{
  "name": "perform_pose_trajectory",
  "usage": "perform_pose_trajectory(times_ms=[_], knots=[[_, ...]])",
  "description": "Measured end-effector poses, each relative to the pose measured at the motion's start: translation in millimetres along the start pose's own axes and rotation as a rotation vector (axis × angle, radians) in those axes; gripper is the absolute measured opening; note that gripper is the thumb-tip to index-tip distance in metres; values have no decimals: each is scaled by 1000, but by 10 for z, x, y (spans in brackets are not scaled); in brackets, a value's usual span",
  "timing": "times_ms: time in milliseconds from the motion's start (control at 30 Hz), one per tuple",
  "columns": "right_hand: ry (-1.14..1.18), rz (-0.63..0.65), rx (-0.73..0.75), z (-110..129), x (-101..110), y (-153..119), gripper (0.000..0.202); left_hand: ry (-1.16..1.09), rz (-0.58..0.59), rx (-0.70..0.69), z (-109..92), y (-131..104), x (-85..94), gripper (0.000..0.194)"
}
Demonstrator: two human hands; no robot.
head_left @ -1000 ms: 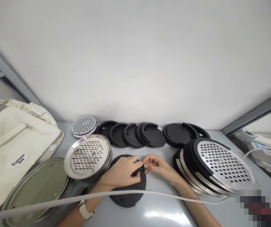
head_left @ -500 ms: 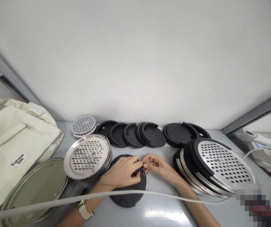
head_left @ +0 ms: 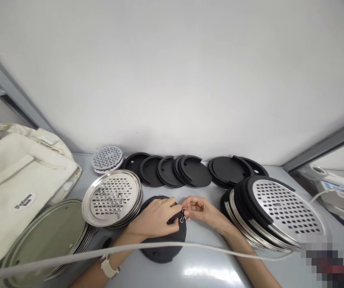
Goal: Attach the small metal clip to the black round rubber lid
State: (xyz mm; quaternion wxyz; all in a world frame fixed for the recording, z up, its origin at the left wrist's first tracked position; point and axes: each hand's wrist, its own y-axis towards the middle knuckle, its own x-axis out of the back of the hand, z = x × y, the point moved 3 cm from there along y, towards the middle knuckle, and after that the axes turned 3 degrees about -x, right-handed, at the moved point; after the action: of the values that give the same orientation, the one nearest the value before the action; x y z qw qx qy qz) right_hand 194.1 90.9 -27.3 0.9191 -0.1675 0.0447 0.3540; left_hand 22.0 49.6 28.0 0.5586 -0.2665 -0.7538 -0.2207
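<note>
A black round foam disc (head_left: pixel 163 245) lies flat on the grey table in front of me. My left hand (head_left: pixel 155 219) rests on top of it and pinches its far right edge. My right hand (head_left: pixel 200 211) sits just to the right of that edge, its fingertips closed on a small metal wire clip (head_left: pixel 183 215) that touches the disc's rim. Both hands meet at the clip. A watch is on my left wrist.
A row of black discs (head_left: pixel 190 171) lines the wall. Perforated steel plates (head_left: pixel 112 197) are stacked left, with plain steel lids (head_left: pixel 49 234) and a cream bag (head_left: pixel 16 188) further left. A stack of assembled plates (head_left: pixel 277 214) stands right. A white cable (head_left: pixel 70 256) crosses low.
The hands stay in place on the disc's edge. The wire clip has turned a little and now shows more clearly between the fingertips.
</note>
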Motion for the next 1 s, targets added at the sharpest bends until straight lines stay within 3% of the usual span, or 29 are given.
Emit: perform_pose_trajectory(times_ms=[400,1000], knots=[[46,-59,-42,-3,1,24,34,11,-27,-19,9,-6,-20,7],[104,-18,-9,-68,46,50,33,30,-24,-7,11,-8,-30,6]])
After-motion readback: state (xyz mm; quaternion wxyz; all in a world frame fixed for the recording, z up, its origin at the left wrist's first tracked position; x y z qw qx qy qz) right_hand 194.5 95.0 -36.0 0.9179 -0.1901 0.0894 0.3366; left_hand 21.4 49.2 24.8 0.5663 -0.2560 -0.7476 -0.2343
